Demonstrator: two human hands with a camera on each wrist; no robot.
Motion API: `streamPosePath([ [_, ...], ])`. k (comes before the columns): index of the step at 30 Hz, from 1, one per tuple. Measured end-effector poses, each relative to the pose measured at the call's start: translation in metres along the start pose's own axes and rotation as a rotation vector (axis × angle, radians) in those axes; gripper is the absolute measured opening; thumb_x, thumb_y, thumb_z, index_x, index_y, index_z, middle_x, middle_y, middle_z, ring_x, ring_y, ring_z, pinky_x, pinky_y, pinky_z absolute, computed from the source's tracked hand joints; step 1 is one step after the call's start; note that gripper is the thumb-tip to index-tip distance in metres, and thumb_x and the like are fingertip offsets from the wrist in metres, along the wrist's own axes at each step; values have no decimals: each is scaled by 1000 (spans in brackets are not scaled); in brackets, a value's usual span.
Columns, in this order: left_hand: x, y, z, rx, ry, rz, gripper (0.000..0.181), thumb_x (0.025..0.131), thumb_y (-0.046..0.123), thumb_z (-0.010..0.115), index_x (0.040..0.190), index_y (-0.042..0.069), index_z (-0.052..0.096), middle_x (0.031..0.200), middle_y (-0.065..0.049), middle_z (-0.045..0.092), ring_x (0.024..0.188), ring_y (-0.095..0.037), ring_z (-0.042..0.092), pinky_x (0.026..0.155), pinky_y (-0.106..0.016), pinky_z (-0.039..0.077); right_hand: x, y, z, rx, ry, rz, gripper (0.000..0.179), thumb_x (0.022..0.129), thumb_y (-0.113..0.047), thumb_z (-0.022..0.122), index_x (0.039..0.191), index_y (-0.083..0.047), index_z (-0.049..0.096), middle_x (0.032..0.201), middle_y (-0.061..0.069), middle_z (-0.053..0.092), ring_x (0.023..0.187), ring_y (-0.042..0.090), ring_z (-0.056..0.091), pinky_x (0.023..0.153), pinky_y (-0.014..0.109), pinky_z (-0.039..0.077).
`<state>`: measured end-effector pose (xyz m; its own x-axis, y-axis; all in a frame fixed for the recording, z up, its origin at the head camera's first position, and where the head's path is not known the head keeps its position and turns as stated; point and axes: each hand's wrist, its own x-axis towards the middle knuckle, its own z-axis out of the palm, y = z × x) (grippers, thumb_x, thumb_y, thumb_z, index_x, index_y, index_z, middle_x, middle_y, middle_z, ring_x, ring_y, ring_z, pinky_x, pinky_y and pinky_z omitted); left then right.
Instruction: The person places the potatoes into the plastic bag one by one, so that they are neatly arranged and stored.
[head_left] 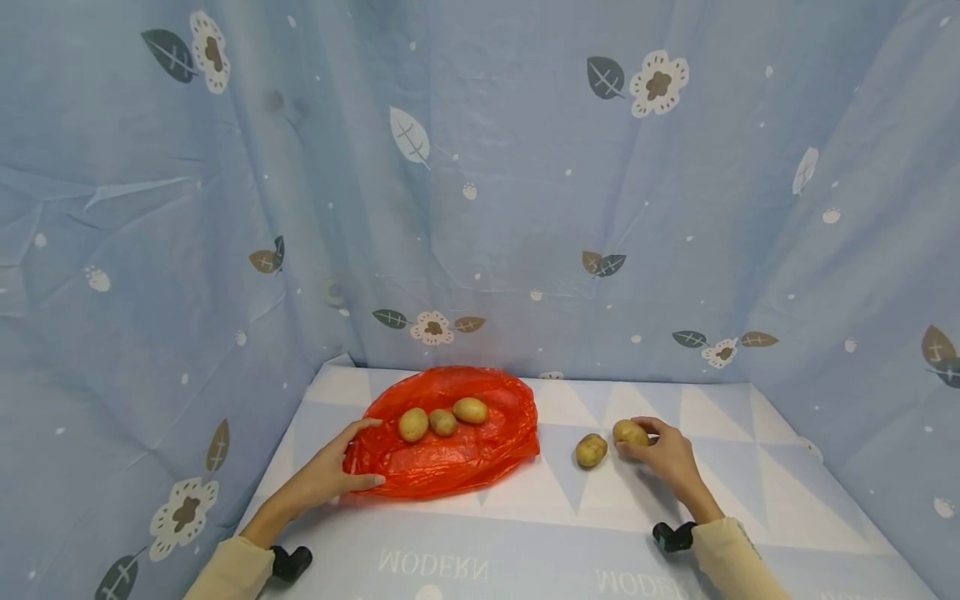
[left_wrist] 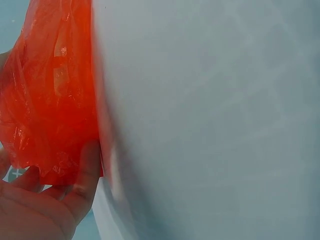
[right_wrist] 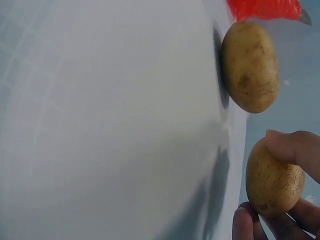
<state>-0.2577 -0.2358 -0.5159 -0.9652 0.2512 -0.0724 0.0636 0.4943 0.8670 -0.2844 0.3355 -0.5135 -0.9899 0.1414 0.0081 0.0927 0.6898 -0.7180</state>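
Note:
A red plastic bag (head_left: pixel 480 471) lies spread on the table, with three potatoes (head_left: pixel 443 422) in a row on it. My left hand (head_left: pixel 330 468) holds the bag's left end, thumb and fingers wide apart around its edge. The left wrist view shows fingertips (left_wrist: pixel 90 150) against the crinkled plastic. On the right, my right hand (head_left: pixel 667 454) grips a yellow-brown potato (right_wrist: pixel 272 182) between thumb and fingers, and a shadow falls on the table below it. Another potato (head_left: pixel 592 451) rests on the table just left of that hand, between it and the bag.
Blue curtains (head_left: pixel 517 167) with flower and leaf prints hang behind the table and along both sides. A white and pale blue patterned cloth (head_left: pixel 525 521) covers the table. Dark wrist-worn devices (head_left: pixel 673 537) sit at both sleeves.

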Motion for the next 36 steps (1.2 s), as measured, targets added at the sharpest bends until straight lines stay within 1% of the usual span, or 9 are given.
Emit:
streamPosePath([
  [3,0,1,0,4,-1,-6,89,80,33,90,154,24,40,159,-19,36,142,-47,36,107,-67,41,-1,-3,0,5,10,-1,71,84,-39,86,139,-3,58,139,23,59,115,36,61,86,39,52],
  [6,0,1,0,5,-1,-9,90,80,34,90,154,25,39,160,-19,35,143,-48,35,108,-67,40,-2,-7,0,6,19,-23,72,84,-40,86,139,-3,58,139,23,59,115,37,62,86,41,52],
  [12,1,1,0,5,1,-7,90,80,35,90,154,25,39,159,-18,36,143,-46,36,107,-66,42,-4,-13,0,27,20,-45,71,83,-41,87,138,-5,60,139,22,60,114,35,65,85,39,53],
  [18,1,1,0,1,2,-11,90,80,35,90,154,25,40,159,-17,36,142,-46,36,106,-65,43,-7,-19,2,49,23,-51,71,85,-43,85,140,-6,59,139,21,60,114,34,64,85,38,52],
  [23,0,1,-1,5,3,-20,91,79,36,90,154,25,40,159,-18,36,142,-46,37,106,-65,43,-9,-23,4,56,33,-59,69,84,-43,85,139,-8,61,136,19,63,112,30,63,82,32,51],
  [31,-1,1,-1,6,8,-12,91,79,35,90,154,24,39,159,-20,35,142,-48,36,107,-67,42,-12,-30,8,67,22,-64,71,82,-44,87,138,-9,62,128,18,65,109,30,62,77,32,51],
  [36,-1,2,-1,0,7,-28,92,79,37,90,154,26,39,160,-18,35,143,-47,36,106,-66,42,-11,-33,10,61,19,-78,71,81,-45,87,138,-10,62,125,15,67,109,29,61,76,32,50],
])
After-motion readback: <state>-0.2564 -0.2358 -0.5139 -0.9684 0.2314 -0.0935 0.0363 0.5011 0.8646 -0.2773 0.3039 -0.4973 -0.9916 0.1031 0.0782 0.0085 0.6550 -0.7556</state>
